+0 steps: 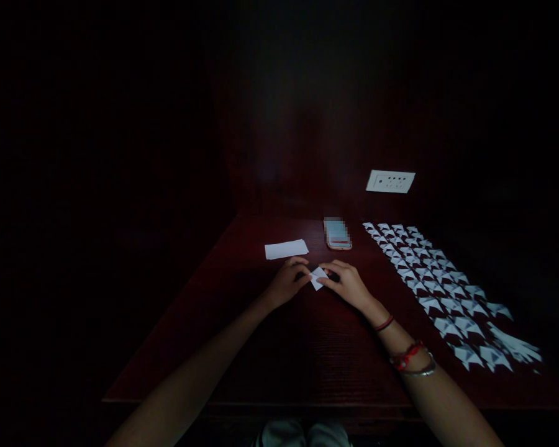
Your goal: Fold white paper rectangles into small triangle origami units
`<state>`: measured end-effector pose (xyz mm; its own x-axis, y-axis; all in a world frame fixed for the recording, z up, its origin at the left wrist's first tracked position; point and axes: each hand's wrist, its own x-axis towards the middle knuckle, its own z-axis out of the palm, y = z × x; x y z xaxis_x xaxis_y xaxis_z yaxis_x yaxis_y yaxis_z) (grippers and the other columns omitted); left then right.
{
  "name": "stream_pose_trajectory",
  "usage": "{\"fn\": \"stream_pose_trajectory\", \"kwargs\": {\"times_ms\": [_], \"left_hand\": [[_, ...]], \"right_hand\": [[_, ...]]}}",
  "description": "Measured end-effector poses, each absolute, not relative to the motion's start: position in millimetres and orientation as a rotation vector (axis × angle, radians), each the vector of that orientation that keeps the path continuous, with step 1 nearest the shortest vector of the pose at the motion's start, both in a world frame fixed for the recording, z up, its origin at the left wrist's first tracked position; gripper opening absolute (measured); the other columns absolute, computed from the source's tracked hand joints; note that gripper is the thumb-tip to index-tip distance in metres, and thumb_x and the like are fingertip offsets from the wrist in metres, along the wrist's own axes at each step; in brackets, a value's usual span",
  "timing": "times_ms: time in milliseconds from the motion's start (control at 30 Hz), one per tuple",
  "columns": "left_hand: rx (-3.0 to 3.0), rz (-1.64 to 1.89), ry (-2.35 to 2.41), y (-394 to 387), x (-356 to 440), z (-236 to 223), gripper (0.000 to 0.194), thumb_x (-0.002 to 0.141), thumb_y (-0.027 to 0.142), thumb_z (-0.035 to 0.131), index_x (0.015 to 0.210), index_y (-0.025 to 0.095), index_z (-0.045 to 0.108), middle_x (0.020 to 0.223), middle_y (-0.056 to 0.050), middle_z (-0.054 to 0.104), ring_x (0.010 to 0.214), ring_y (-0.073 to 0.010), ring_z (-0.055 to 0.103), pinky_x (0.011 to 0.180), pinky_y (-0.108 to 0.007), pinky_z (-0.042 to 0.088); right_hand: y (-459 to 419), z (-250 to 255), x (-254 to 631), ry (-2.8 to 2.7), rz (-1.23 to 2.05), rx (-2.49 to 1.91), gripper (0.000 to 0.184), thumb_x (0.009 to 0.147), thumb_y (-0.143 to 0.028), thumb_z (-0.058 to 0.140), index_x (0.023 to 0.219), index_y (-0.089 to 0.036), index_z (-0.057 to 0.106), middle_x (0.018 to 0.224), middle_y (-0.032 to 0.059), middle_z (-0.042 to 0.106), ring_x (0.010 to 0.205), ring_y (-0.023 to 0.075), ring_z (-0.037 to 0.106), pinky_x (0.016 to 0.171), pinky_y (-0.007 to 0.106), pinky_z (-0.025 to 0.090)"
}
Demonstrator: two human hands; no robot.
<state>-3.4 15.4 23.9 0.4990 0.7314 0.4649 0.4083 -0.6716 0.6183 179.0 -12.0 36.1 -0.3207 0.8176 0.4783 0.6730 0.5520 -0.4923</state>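
Observation:
A small folded square of white paper (317, 279) is turned corner-up between my two hands, just above or on the dark red table. My left hand (289, 278) pinches its left corner between thumb and fingers. On the other side my right hand (347, 280) grips its right edge, thumb in front and fingers behind. Beyond my left hand lies a short stack of white paper sheets (286, 249). The finer folds of the square are too small to make out.
Several rows of folded white paper pieces (431, 287) cover the table's right side, with a bundle of paper strips (515, 343) near their front end. A phone (338, 233) lies at the back of the table (242, 323). A white socket panel (390, 181) is on the wall.

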Motion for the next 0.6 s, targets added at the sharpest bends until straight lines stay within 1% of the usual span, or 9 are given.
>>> {"fn": "stream_pose_trajectory", "kwargs": {"times_ms": [67,167,233,267,333,400,467,533,600], "left_hand": [[2.323,1.017,0.909,14.5,-3.0,27.1,0.008,0.076,0.017,0.048,0.075,0.018,0.055,0.101,-0.003,0.046,0.098,-0.0147,0.042,0.087,-0.032,0.033],[2.338,1.021,0.909,14.7,-4.1,28.3,0.008,0.076,0.017,0.046,0.075,0.017,0.055,0.102,-0.003,0.045,0.099,-0.0143,0.042,0.088,-0.031,0.033],[2.345,1.004,0.966,16.2,-5.7,25.6,0.007,0.075,0.017,0.047,0.073,0.017,0.054,0.101,-0.003,0.045,0.099,-0.0147,0.042,0.087,-0.030,0.033],[2.350,0.982,1.004,17.1,-6.4,23.4,0.007,0.074,0.017,0.048,0.071,0.016,0.054,0.100,-0.004,0.045,0.098,-0.0150,0.042,0.087,-0.030,0.033],[2.367,0.927,1.067,17.8,-7.1,18.6,0.007,0.073,0.017,0.049,0.069,0.016,0.054,0.097,-0.004,0.045,0.095,-0.0154,0.043,0.085,-0.030,0.034],[2.397,0.893,1.121,16.5,-6.7,15.5,0.006,0.073,0.018,0.049,0.069,0.016,0.053,0.095,-0.004,0.044,0.094,-0.0157,0.043,0.084,-0.029,0.035],[2.453,0.896,1.169,12.9,-5.1,15.5,0.006,0.072,0.019,0.050,0.076,0.016,0.053,0.097,-0.004,0.043,0.095,-0.0169,0.042,0.085,-0.031,0.034],[2.523,0.902,1.191,8.2,-2.9,18.3,0.018,0.070,0.021,0.053,0.088,0.018,0.050,0.103,-0.004,0.040,0.099,-0.0191,0.038,0.087,-0.034,0.032],[2.576,0.871,1.170,4.1,-0.8,22.0,0.024,0.069,0.024,0.056,0.092,0.020,0.049,0.108,-0.004,0.037,0.103,-0.0208,0.036,0.087,-0.036,0.031]], "right_hand": [[-12.5,36.4,178.0,-2.063,0.300,-1.195,0.029,0.069,-0.033,0.055,0.093,-0.018,0.058,0.072,0.0022,0.055,0.067,0.0128,0.051,0.064,0.024,0.038],[-10.0,33.8,178.5,-1.990,0.402,-1.186,0.024,0.072,-0.032,0.050,0.087,-0.017,0.061,0.069,0.0021,0.056,0.064,0.0120,0.051,0.062,0.023,0.039],[-5.7,29.6,180.7,-1.893,0.501,-1.207,0.024,0.074,-0.032,0.047,0.083,-0.016,0.061,0.068,0.0020,0.057,0.063,0.0121,0.052,0.061,0.023,0.039],[-3.1,27.0,182.0,-1.830,0.563,-1.224,0.024,0.073,-0.031,0.046,0.084,-0.015,0.061,0.066,0.0016,0.057,0.062,0.0120,0.052,0.059,0.023,0.039],[1.7,21.8,184.4,-1.691,0.688,-1.248,0.028,0.071,-0.029,0.049,0.093,-0.014,0.057,0.061,-0.0001,0.056,0.058,0.0113,0.052,0.057,0.023,0.040],[4.5,18.4,185.4,-1.592,0.791,-1.233,0.038,0.067,-0.026,0.052,0.103,-0.014,0.051,0.055,-0.0026,0.055,0.053,0.0102,0.051,0.056,0.022,0.040],[4.8,17.4,184.6,-1.543,0.879,-1.197,0.042,0.065,-0.025,0.053,0.106,-0.014,0.048,0.052,-0.0040,0.053,0.050,0.0094,0.050,0.055,0.022,0.040],[3.5,18.0,182.5,-1.505,0.967,-1.160,0.038,0.065,-0.026,0.054,0.100,-0.013,0.052,0.052,-0.0034,0.053,0.050,0.0090,0.049,0.054,0.022,0.040],[1.7,18.8,180.1,-1.454,1.057,-1.130,0.032,0.064,-0.027,0.055,0.092,-0.012,0.056,0.054,-0.0017,0.055,0.051,0.0090,0.050,0.054,0.022,0.040]]}}
